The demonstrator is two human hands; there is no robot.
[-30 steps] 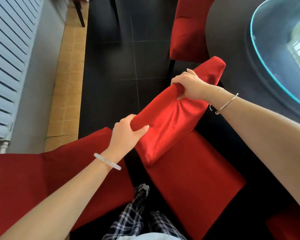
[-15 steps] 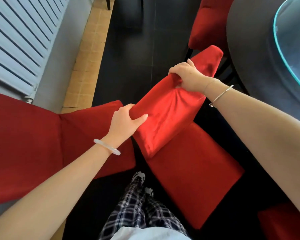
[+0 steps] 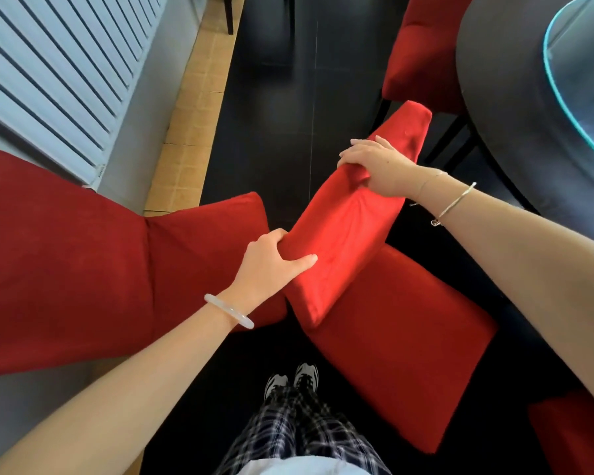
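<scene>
Red velvet chair back (image 3: 343,241): left hand (image 3: 271,265) grips its near top corner, right hand (image 3: 378,166) its top edge, fingers curled round.

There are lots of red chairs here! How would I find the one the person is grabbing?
Start at the round dark table on the right. Just left of it, in front of the person's feet, stands a red chair. It is the only chair being held: the left hand and right hand both grip the top of its back, and nobody touches the other red chairs.
</scene>
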